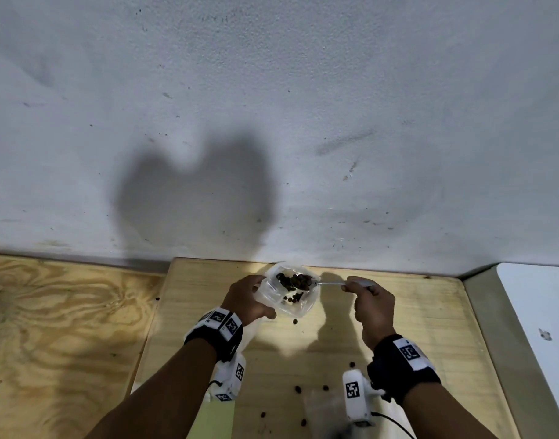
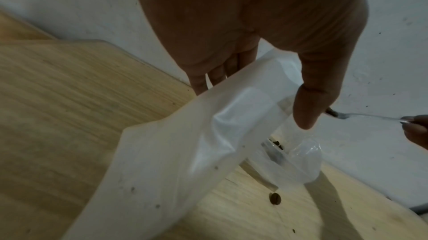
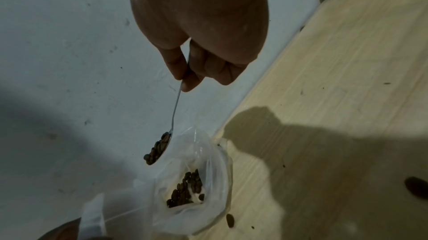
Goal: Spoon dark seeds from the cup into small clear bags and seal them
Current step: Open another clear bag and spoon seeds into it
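My left hand holds a small clear bag open above the far part of the wooden board, thumb pressed on its rim. Dark seeds lie in the bag's bottom. My right hand pinches the handle of a metal spoon whose bowl, heaped with dark seeds, hangs at the bag's mouth. A white strip of plastic trails from the bag toward my left wrist. The cup is not in view.
Several loose seeds lie scattered on the light wooden board, one just below the bag. A white wall rises right behind the board. A darker plywood surface lies to the left.
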Available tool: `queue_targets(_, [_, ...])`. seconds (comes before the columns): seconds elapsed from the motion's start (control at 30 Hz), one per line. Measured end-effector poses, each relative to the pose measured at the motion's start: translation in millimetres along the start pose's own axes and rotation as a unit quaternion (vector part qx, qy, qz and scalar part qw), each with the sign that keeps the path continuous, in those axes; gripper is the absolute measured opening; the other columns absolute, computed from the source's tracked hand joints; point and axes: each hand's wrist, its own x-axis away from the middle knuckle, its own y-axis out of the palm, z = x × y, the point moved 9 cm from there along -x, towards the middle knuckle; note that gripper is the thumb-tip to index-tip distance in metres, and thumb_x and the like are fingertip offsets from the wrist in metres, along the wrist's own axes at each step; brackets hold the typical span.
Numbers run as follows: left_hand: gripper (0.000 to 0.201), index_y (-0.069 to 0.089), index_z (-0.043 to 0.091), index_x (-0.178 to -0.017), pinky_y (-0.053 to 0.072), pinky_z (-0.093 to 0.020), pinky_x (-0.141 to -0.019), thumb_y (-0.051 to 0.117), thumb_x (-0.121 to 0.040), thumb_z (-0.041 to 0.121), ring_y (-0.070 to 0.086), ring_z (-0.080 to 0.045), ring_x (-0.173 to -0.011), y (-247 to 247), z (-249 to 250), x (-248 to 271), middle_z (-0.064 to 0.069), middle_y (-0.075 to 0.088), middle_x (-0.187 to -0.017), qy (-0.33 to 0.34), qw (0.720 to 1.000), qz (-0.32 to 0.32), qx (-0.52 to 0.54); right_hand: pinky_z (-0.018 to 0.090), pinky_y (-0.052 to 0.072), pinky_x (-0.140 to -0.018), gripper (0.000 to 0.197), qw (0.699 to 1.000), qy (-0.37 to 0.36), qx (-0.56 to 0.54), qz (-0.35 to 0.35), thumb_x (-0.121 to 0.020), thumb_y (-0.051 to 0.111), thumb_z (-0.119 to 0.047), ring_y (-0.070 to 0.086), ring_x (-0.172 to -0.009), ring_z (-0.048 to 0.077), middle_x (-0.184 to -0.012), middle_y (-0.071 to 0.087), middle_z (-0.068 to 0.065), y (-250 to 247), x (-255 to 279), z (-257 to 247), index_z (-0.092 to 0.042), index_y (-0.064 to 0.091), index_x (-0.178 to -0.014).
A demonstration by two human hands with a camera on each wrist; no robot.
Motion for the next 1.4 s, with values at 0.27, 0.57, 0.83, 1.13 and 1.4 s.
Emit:
queue_targets(0.27, [0.09,0.058,0.02,-0.129,0.046,-0.022,-0.086,0.093,-0.046,0.025,0.06,-0.014,-0.106,7,2,3,0.003,0.064,-0.123,-0.013,1.0,0.014,0.011,0.021,0.043,-0.056,0.015,0.991,-0.083,0.06,-0.081,-0.081,0.068,0.005,0.058,-0.055,0.008,-0.08,0.075,0.006,33,12,-39,-0.007,0.076,-0.076])
queue_targets(0.57, [0.076,0.064,0.024,-0.116,0.047,-0.02,-0.076,0.092,-0.046,0.026,0.063,-0.013,-0.096,11,0,3,0.006,0.067,-0.11,-0.028,0.999,0.006,0.04,0.01,0.04,-0.058,0.014,0.924,-0.26,0.208,-0.19,-0.085,0.074,-0.005,0.063,-0.063,-0.002,-0.085,0.076,-0.008,74,39,-62,-0.017,0.079,-0.09])
queue_targets(0.83, [0.078,0.061,0.022,-0.121,0.043,-0.02,-0.079,0.092,-0.049,0.026,0.06,-0.012,-0.099,10,-2,2,0.01,0.064,-0.111,-0.02,0.999,0.016,0.046,0.018,0.05,-0.067,0.014,0.971,-0.209,0.114,0.023,-0.084,0.071,0.002,0.066,-0.075,0.007,-0.083,0.074,-0.003,8,19,-31,-0.012,0.074,-0.08])
queue_targets(1.13, [0.091,0.057,0.02,-0.131,0.047,-0.02,-0.085,0.092,-0.047,0.025,0.059,-0.01,-0.103,14,-3,3,0.005,0.064,-0.121,-0.008,0.999,0.018,0.043,0.03,0.055,-0.081,0.012,0.98,-0.121,0.149,0.06,-0.086,0.07,-0.004,0.068,-0.085,0.012,-0.088,0.075,-0.003,26,10,24,-0.014,0.077,-0.087])
queue_targets(1.4, [0.098,0.052,0.022,-0.136,0.051,-0.027,-0.092,0.093,-0.047,0.024,0.057,-0.01,-0.109,21,-1,1,0.006,0.061,-0.126,-0.004,0.999,-0.005,0.052,0.032,0.053,-0.081,0.016,0.992,-0.016,0.111,0.058,-0.081,0.07,-0.007,0.069,-0.086,0.018,-0.085,0.075,-0.005,52,21,62,-0.021,0.078,-0.079])
